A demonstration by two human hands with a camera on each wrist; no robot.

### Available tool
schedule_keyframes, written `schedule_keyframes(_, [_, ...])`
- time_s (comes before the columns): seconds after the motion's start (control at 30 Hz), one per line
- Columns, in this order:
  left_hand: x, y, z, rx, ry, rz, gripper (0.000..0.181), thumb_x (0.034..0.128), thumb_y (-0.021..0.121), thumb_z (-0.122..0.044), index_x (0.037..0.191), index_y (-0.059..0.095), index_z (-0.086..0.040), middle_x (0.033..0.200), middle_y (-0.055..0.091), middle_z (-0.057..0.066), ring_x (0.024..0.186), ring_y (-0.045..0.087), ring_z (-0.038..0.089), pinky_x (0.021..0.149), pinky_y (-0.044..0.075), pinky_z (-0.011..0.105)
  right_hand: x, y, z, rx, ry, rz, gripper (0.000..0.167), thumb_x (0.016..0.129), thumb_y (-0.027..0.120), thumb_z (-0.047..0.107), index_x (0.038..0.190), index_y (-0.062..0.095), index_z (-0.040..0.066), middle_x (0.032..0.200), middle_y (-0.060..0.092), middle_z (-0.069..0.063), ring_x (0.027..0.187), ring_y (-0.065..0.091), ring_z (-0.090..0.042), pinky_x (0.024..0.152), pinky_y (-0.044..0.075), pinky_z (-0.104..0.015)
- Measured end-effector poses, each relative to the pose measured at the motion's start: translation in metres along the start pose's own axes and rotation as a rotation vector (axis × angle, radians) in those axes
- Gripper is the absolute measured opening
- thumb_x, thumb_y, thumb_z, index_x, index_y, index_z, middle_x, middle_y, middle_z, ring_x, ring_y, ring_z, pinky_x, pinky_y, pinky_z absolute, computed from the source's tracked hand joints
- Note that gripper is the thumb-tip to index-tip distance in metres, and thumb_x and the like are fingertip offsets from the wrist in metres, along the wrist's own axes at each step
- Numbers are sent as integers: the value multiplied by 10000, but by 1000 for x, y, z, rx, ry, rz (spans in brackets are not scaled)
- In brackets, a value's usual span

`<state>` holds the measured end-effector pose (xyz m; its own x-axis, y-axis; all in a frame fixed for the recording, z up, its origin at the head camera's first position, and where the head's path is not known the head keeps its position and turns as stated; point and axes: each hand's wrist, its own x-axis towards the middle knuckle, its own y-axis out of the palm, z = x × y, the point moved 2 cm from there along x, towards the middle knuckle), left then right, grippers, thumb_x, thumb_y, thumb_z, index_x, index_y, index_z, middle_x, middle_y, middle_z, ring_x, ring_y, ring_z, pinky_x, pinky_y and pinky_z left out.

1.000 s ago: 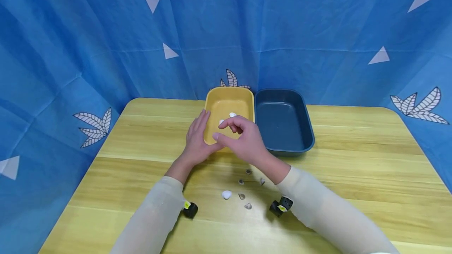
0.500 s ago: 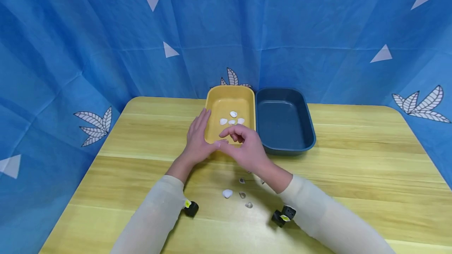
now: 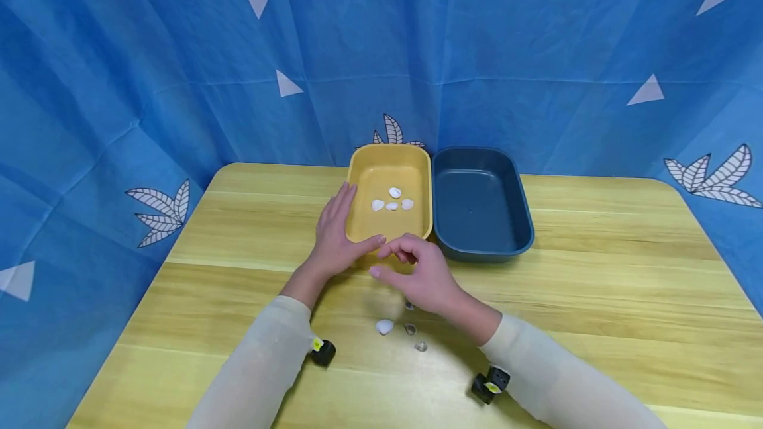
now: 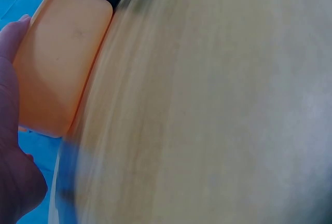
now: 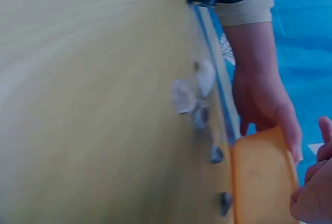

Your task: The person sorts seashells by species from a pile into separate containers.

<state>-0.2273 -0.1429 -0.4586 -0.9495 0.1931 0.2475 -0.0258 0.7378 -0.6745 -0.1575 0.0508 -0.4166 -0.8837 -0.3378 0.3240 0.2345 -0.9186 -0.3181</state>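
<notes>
My left hand (image 3: 335, 243) rests along the left side of a yellow tray (image 3: 387, 225), fingers straight and thumb at its near edge. Several white seashells (image 3: 395, 192) lie grouped inside the tray. Just in front of the tray's near right corner, my right hand (image 3: 424, 278) hovers with thumb and forefinger apart and nothing visible between them; its other fingers are loosely bent. On the table below it are a white seashell (image 3: 384, 327) and several small grey-brown seashells (image 3: 420, 346), some hidden by the right hand and forearm. The right wrist view shows these table shells blurred.
A dark blue tray (image 3: 479, 207) stands against the yellow tray's right side, with no shells visible in it. Both sit at the back of the wooden table (image 3: 596, 283), before a blue curtain (image 3: 507, 32). Black cameras (image 3: 324, 353) are strapped at both wrists.
My right hand has drawn back from over the yellow tray toward the table, its thumb and forefinger moving further apart. More white seashells in the tray are uncovered. My left hand stays put.
</notes>
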Motion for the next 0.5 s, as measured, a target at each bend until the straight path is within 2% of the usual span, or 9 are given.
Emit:
schedule_keyframes(0.1, [-1,1,0,-5,-8,2,1088,786,776,-550,1618,153,-227,1666,66,-37,1481,88,375,1145,66,585,-7,1,-9,-34,-13,27,168,821,830,179,940,727,118,751,477,-95,757,485,-361,657,387,-393])
schedule_keyframes(0.2, [-1,2,-1,-7,-11,5,1096,783,773,-563,1620,140,-245,1666,56,-44,1482,83,368,1145,69,583,-14,2,-17,-83,-25,64,203,814,838,215,940,725,102,756,504,-144,749,499,-330,653,389,-345])
schedule_keyframes(0.5, [1,-1,-2,10,-10,5,1094,793,772,-555,1619,149,-198,1667,63,-17,1479,92,372,1145,75,586,-18,4,-24,-135,-32,161,233,801,848,257,919,724,98,733,504,-111,695,494,-255,622,390,-292])
